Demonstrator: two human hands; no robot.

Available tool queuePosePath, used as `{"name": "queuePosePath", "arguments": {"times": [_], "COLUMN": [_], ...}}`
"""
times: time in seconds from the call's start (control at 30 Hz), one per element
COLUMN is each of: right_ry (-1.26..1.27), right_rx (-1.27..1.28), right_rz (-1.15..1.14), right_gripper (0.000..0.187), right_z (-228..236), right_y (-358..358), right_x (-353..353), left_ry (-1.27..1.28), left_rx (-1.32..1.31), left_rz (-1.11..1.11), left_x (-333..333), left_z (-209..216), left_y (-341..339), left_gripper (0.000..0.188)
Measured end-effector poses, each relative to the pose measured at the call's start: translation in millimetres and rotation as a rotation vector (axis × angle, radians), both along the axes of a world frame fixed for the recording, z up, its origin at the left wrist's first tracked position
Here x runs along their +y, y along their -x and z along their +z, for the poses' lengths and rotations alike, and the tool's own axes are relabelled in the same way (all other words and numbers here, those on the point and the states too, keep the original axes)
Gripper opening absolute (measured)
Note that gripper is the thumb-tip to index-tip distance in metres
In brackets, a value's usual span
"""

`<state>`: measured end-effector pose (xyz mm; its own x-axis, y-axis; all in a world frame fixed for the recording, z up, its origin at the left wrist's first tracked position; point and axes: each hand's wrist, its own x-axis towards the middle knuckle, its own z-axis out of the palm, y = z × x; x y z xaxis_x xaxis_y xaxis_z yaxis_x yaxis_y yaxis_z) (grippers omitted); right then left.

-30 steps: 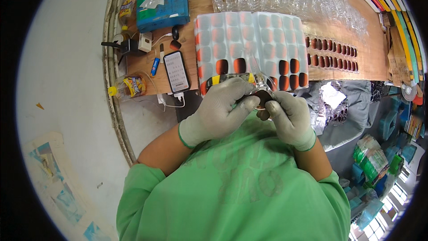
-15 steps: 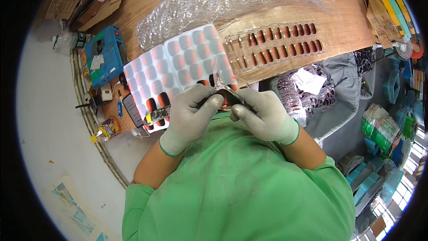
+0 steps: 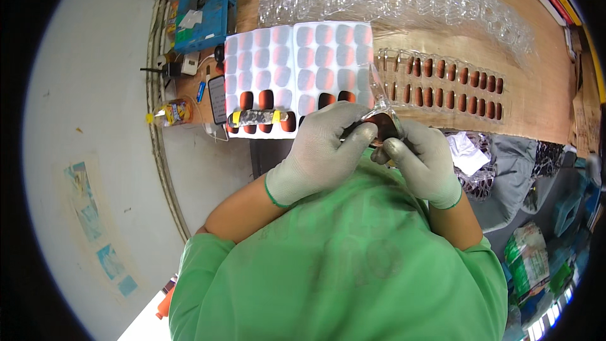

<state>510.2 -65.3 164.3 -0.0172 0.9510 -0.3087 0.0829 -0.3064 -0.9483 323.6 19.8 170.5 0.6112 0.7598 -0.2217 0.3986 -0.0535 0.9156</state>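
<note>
In the head view, the left hand and right hand pinch a clear frame and dark lens between them, in front of the chest; fingertips beneath are hidden. The left hand blocks the lower edge of the lens sheet. Only a strip of phone shows beside it.
</note>
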Motion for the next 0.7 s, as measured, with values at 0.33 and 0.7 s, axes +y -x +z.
{"name": "queuePosePath", "arguments": {"times": [0.33, 0.7], "right_ry": [0.071, -0.077], "right_rx": [0.222, -0.021], "right_rz": [0.108, 0.146], "right_gripper": [0.023, 0.019], "right_z": [-7.3, -8.6], "right_y": [-8.9, -23.2], "right_x": [-2.9, 2.0], "left_ry": [0.230, -0.071], "left_rx": [-0.171, -0.092], "left_rz": [0.076, -0.031], "left_x": [-9.8, -11.9], "left_z": [-6.2, -1.7], "left_y": [7.8, 0.3], "left_gripper": [0.014, 0.016]}}
